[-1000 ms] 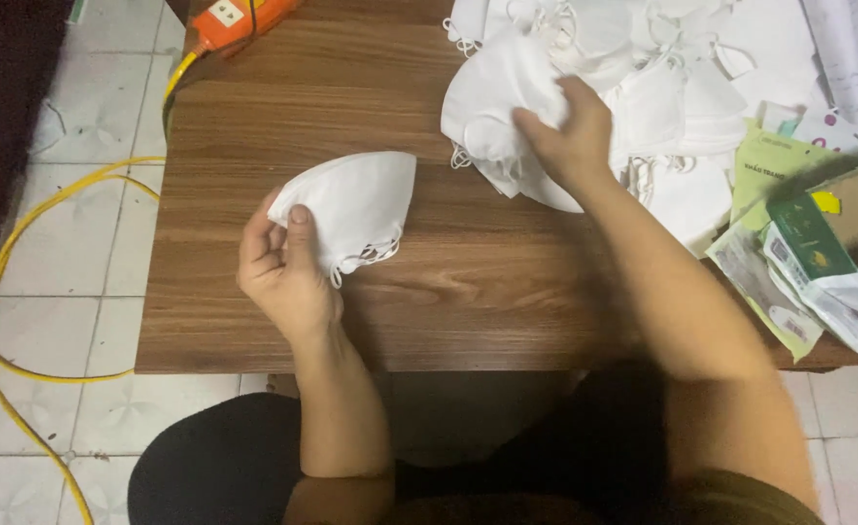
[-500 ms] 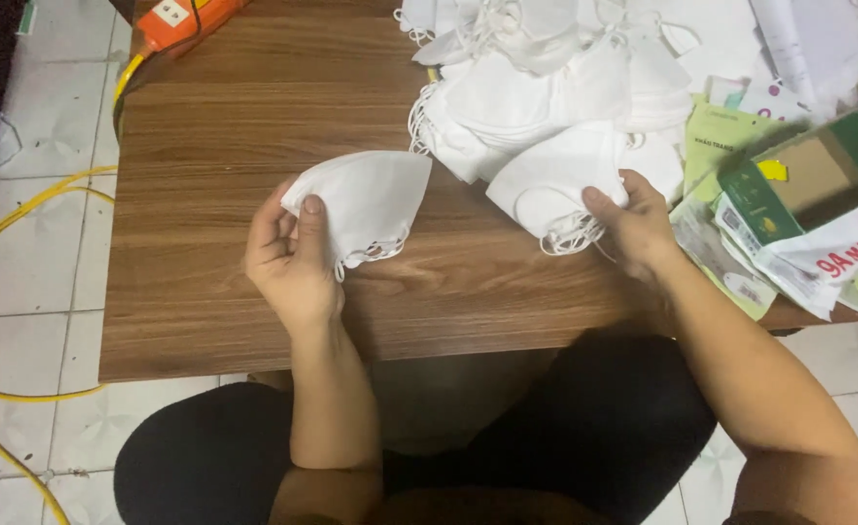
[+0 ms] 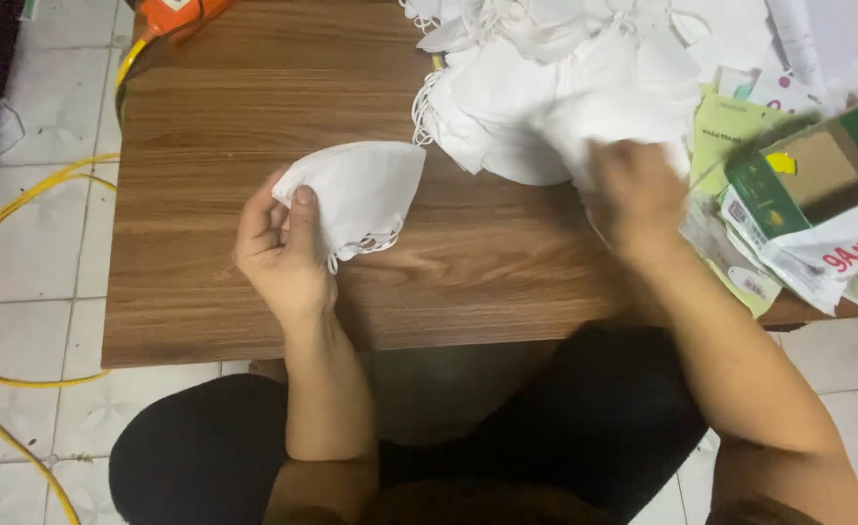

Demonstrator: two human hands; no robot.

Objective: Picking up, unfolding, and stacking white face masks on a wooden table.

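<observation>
Motion blur smears right hand (image 3: 638,190) over mask pile (image 3: 546,87)

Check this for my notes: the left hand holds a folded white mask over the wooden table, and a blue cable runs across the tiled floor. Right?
Not quite. The cable on the tiled floor is yellow, not blue, as the head view shows. The rest stands: the left hand holds a folded white mask over the wooden table.
</observation>
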